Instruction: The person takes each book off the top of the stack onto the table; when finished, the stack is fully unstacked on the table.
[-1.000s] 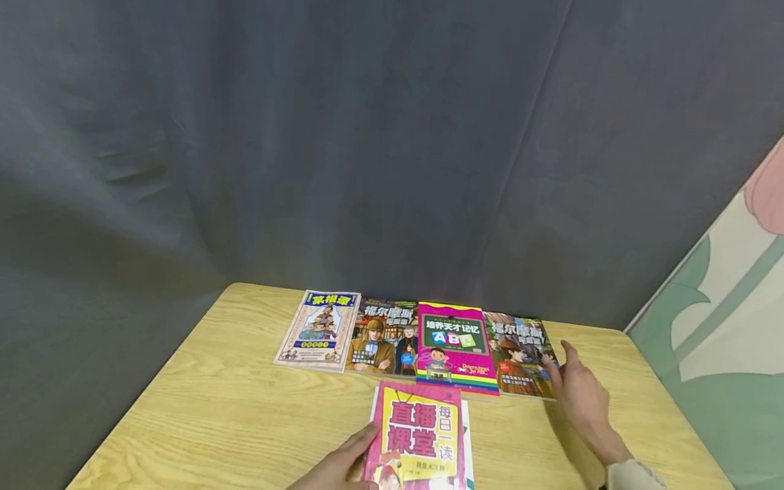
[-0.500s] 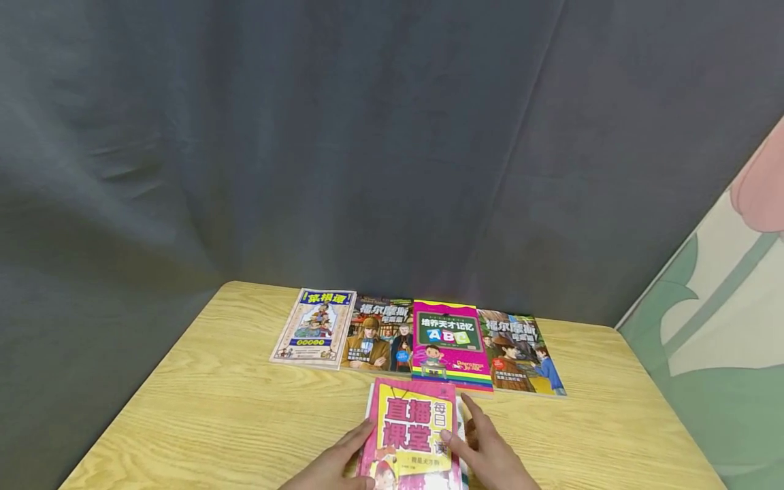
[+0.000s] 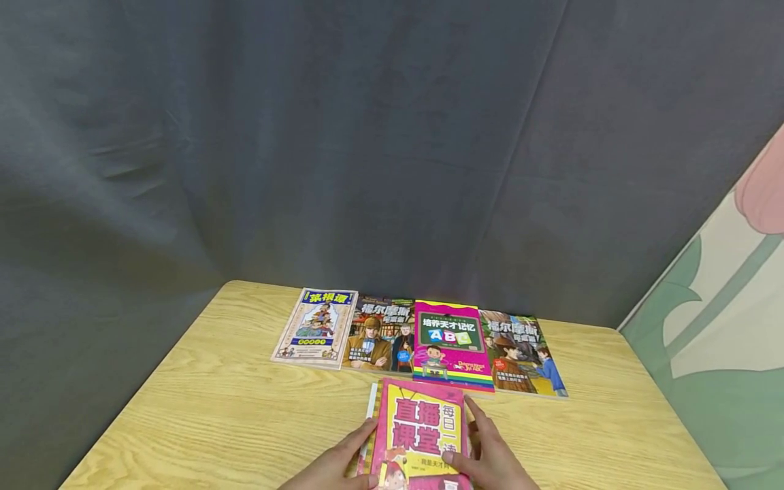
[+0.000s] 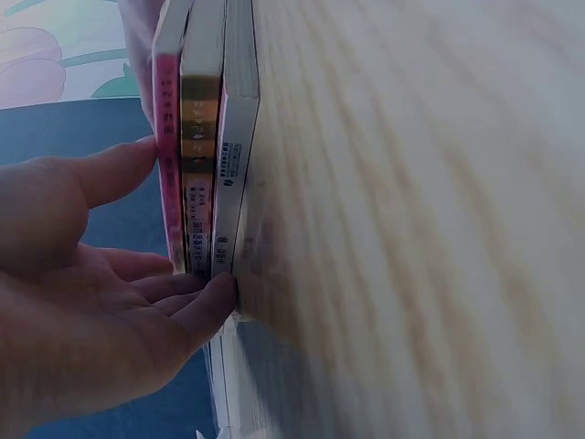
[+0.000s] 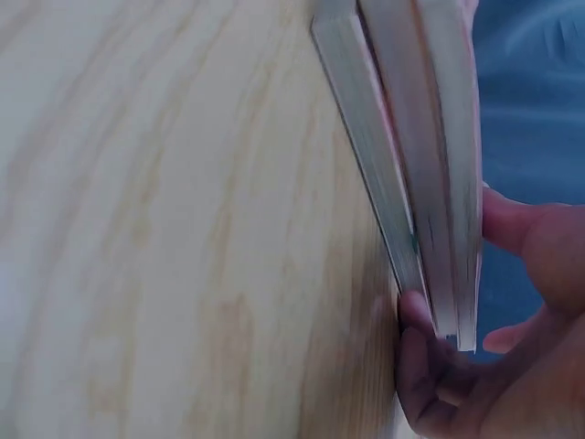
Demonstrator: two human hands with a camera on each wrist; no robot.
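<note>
Left hand and right hand clamp opposite sides of the book stack, apparently for alignment, with the book row along the far edge of the desk.

The wood-grain counter carries a pink ABC book; left of it, a Holmes book, then a Caigentan book; right, a second Holmes book; in front, a three-book stack.
</note>
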